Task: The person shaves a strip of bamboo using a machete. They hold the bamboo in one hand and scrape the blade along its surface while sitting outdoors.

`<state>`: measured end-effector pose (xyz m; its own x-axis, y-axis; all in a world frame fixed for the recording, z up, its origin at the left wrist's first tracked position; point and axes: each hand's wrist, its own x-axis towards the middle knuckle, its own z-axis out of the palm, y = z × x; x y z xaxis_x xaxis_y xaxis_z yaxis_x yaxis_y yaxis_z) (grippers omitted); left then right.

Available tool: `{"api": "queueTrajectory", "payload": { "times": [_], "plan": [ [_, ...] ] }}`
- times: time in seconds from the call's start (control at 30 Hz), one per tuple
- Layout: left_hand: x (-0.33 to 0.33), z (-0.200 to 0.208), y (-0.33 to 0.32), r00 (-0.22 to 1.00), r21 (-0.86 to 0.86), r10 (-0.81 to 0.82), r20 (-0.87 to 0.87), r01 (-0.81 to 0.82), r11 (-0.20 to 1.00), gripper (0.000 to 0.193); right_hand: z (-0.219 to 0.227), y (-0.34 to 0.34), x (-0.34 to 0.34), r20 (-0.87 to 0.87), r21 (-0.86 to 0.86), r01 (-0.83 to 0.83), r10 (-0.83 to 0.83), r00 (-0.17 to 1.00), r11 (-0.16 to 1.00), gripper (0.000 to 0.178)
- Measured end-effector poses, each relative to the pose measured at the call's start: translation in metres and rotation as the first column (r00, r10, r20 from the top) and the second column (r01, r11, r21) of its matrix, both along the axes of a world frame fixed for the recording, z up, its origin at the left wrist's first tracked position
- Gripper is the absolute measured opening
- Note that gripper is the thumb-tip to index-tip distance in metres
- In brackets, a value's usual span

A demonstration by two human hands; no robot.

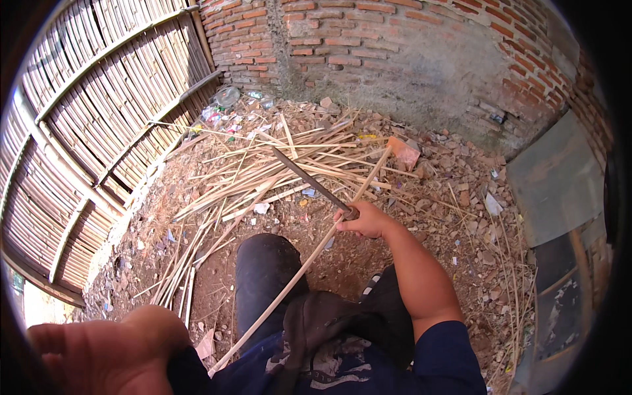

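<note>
My right hand is closed round the short handle of a long, dark-bladed knife, whose blade points up and to the left. A long, pale bamboo strip slants past the fingers of that hand, from the ground ahead down to my lap. Whether those fingers also grip the strip, I cannot tell. At the lower left, my left hand is raised close to the camera, palm showing and fingers stretched leftward, with nothing visible in it. Its fingertips fade into the dark rim.
A loose heap of split bamboo strips lies ahead on rubble-strewn ground. Beyond it rises a brick wall. A bamboo slat fence stands at the left. Grey sheets lean at the right. My bent knee is below the heap.
</note>
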<state>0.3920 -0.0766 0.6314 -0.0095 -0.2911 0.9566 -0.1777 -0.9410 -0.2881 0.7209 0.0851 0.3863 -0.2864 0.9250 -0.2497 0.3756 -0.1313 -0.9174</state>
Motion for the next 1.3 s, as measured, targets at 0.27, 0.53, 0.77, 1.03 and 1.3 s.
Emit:
{"api": "queueTrajectory", "payload": {
  "times": [0.27, 0.53, 0.77, 1.03, 1.3],
  "plan": [
    [-0.017, -0.229, 0.028, 0.247, -0.199, 0.254, -0.935, -0.959, 0.202, 0.064, -0.013, 0.003, 0.001, -0.045, 0.361, 0.15, -0.143, 0.989, 0.92, 0.026],
    [-0.035, -0.251, 0.024, 0.171, -0.176, 0.112, -0.979, -0.984, -0.038, 0.022, -0.003, -0.003, 0.003, -0.099, 0.408, 0.175, -0.147, 0.984, 0.896, 0.027],
    [-0.045, -0.251, 0.022, 0.184, -0.177, -0.05, -0.982, -0.977, -0.121, 0.033, 0.023, -0.015, -0.002, 0.272, 0.53, 0.057, -0.233, 0.934, 0.846, 0.038],
    [-0.054, -0.259, 0.037, 0.29, -0.27, -0.136, -0.947, -0.952, -0.145, 0.036, -0.002, -0.015, -0.03, 0.646, 0.324, -0.326, 0.044, 0.762, 0.888, 0.033],
    [-0.057, -0.26, 0.038, 0.284, -0.272, -0.13, -0.95, -0.957, -0.101, 0.035, -0.02, -0.002, -0.016, 0.665, 0.192, -0.147, -0.018, 0.747, 0.97, 0.028]
  ]
}}
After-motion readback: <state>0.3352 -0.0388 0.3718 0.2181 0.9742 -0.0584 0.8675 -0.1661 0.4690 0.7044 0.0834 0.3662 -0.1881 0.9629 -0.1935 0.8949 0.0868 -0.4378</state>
